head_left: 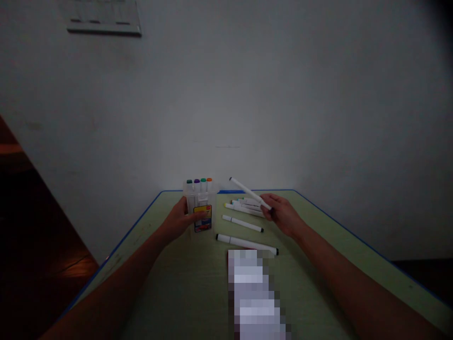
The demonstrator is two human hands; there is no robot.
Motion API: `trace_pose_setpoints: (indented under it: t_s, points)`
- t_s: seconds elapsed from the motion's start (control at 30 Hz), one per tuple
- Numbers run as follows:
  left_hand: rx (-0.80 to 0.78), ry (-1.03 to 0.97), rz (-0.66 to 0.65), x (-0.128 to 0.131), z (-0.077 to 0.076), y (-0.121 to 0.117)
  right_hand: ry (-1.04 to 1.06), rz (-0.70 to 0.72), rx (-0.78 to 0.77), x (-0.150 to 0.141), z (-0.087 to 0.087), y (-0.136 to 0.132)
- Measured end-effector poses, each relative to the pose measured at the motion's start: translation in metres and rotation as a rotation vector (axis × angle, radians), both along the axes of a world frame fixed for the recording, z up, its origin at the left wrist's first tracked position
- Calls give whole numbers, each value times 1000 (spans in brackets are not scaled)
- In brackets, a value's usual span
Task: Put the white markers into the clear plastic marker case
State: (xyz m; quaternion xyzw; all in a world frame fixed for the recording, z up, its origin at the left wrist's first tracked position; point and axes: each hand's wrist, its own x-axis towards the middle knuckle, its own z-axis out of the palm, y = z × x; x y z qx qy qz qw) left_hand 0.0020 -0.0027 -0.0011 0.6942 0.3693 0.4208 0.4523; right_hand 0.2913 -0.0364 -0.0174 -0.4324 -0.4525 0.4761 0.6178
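My left hand (182,218) grips a clear plastic marker case (214,208) upright on the table, its thumb across the front label. Several markers (199,183) stand inside, with dark green, purple, green and orange caps showing. Between the fingertips of my right hand (281,212) is a white marker (247,190) with dark ends, tilted up to the left above the table. Below it lies a loose group of markers (244,208), partly hidden by that hand. Nearer to me are a thin white marker (242,223) and a larger white marker (247,243) with black ends.
A pixelated, blurred-out item (256,297) lies at the table's near middle. The pale green table (170,293) has a blue edge and meets a grey wall (226,94). A white fixture (104,30) is on the wall at upper left. Dark space lies left of the table.
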Motion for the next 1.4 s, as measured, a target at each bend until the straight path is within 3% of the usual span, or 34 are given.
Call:
trace_pose_setpoints:
  t_s: [0.3,1.4]
  points:
    - [15,23,2,-1,-2,2,26,-198,-27,7,0,4]
    - [1,-4,2,-1,-5,5,-20,-186,-62,10,0,2]
